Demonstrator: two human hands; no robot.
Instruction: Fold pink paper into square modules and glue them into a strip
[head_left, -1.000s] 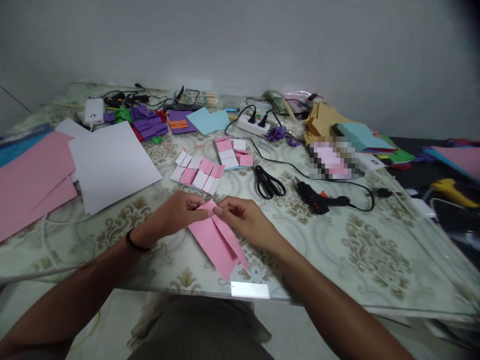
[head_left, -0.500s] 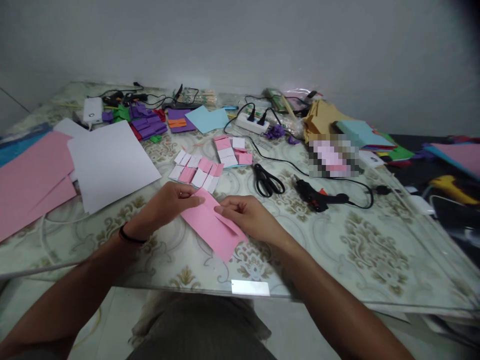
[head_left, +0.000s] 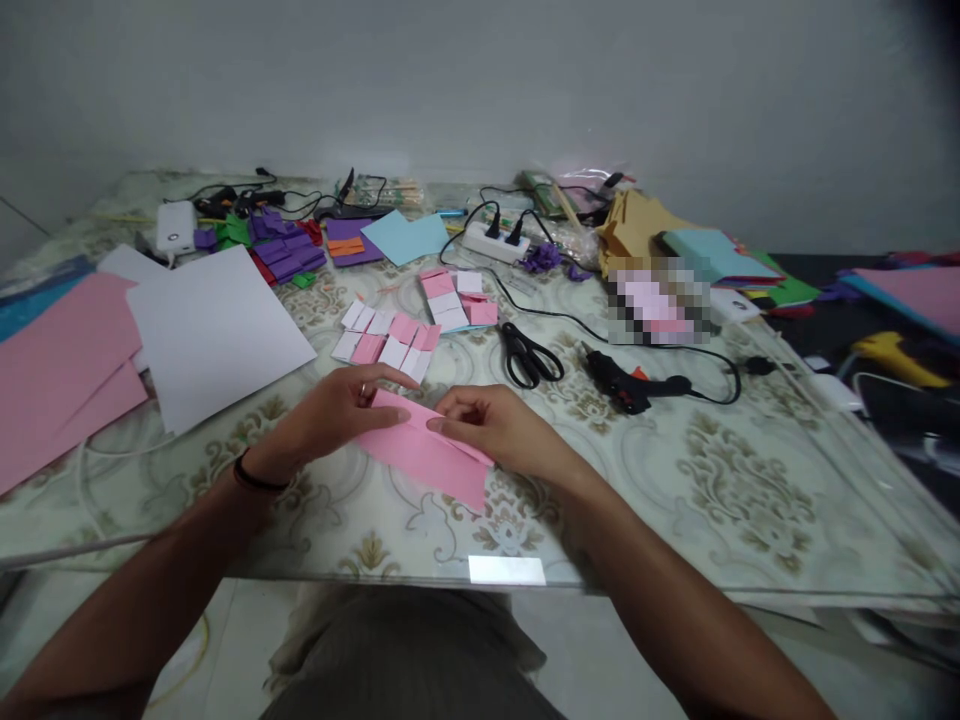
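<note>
A pink paper with a folded-over upper edge is held above the table between my two hands. My left hand pinches its upper left part, thumb on top and index finger stretched along the far side. On the folded edge at the right, my right hand grips with thumb and curled fingers. Just beyond my hands lie small folded pink and white papers, and a second such group sits farther back. Black scissors rest to the right of these.
A black glue gun with its cable lies right of the scissors. White sheets and pink sheets cover the left side. Along the back are a power strip, purple folded papers and brown paper.
The pink paper has turned so its long edge lies more level, and its fold is flatter. My left index finger has stretched out to the right. The view has shifted slightly.
</note>
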